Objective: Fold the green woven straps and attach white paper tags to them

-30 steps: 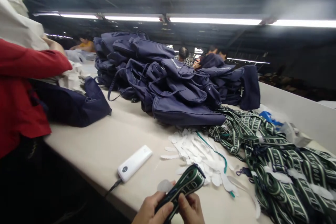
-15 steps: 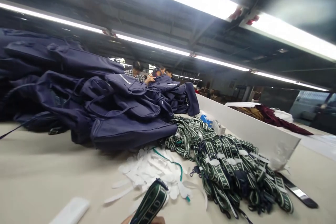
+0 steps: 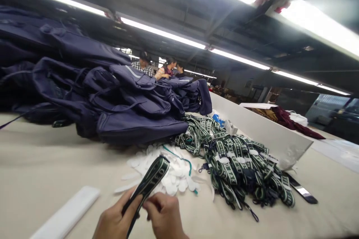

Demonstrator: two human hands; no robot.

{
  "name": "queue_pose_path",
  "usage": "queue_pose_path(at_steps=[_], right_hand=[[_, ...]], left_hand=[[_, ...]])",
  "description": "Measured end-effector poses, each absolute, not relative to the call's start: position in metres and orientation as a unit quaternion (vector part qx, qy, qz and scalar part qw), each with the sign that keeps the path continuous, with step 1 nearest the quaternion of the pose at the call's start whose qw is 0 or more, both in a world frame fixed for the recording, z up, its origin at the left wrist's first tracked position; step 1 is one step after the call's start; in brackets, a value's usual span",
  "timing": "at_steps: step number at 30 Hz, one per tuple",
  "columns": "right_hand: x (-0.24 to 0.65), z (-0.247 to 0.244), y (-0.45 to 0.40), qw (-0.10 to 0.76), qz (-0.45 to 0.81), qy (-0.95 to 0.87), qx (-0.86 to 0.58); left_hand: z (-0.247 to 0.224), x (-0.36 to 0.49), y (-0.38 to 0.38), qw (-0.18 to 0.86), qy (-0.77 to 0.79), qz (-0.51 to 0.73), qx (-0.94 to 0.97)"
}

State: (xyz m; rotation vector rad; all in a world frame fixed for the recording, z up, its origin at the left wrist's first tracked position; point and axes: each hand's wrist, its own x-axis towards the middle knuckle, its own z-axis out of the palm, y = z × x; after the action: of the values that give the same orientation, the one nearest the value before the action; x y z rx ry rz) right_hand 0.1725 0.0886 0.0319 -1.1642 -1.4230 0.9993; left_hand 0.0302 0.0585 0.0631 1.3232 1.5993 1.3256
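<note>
My left hand (image 3: 119, 214) grips a folded green strap (image 3: 153, 177) with white lettering, its looped end pointing up and away from me. Close beside it on the right, my right hand (image 3: 166, 213) is closed in a pinch at the strap's edge; what lies between its fingertips is too small to tell. Just beyond both hands lies a heap of white strips (image 3: 175, 181) with a teal cord on it. Bundles of similar green straps (image 3: 238, 164), bound with white bands, are piled to the right.
Navy bags (image 3: 140, 127) are heaped at the left and centre back. A white board (image 3: 66, 213) lies front left. Behind the strap pile stands a long white panel (image 3: 260, 127); a black strip (image 3: 301, 188) lies to its front. Several people are in the background.
Both hands have come up into fuller view with the strap, which now sits higher and further left. The camera view has tilted downward slightly.
</note>
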Motion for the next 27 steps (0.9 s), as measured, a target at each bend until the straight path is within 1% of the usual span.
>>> queue_pose_path(at_steps=[1, 4, 6, 8, 12, 15, 17, 19, 25, 27], right_hand=[[0.173, 0.041, 0.086, 0.498, 0.409, -0.600, -0.475], [0.178, 0.063, 0.084, 0.503, 0.529, -0.534, -0.427], [0.181, 0.069, 0.086, 0.480, 0.603, -0.497, -0.398], [0.183, 0.071, 0.088, 0.449, 0.653, -0.480, -0.377], [0.187, 0.066, 0.086, 0.404, 0.708, -0.479, -0.326], [0.187, 0.060, 0.085, 0.389, 0.717, -0.492, -0.305], [0.185, 0.055, 0.085, 0.401, 0.690, -0.513, -0.317], [0.181, 0.049, 0.085, 0.430, 0.630, -0.549, -0.342], [0.174, 0.032, 0.083, 0.521, 0.302, -0.702, -0.381], [0.175, 0.028, 0.083, 0.535, 0.258, -0.717, -0.366]], left_hand=[[0.070, 0.031, 0.059, 0.331, 0.615, 0.500, 0.512], [0.085, 0.025, 0.063, 0.411, 0.600, 0.465, 0.504], [0.088, 0.020, 0.065, 0.469, 0.584, 0.459, 0.477], [0.088, 0.016, 0.064, 0.503, 0.567, 0.468, 0.455], [0.085, 0.014, 0.057, 0.501, 0.566, 0.486, 0.439], [0.081, 0.013, 0.053, 0.477, 0.575, 0.497, 0.441], [0.078, 0.013, 0.052, 0.469, 0.579, 0.501, 0.441], [0.072, 0.013, 0.051, 0.467, 0.581, 0.485, 0.456], [0.054, 0.017, 0.054, 0.439, 0.576, 0.427, 0.541], [0.049, 0.017, 0.055, 0.433, 0.577, 0.411, 0.557]])
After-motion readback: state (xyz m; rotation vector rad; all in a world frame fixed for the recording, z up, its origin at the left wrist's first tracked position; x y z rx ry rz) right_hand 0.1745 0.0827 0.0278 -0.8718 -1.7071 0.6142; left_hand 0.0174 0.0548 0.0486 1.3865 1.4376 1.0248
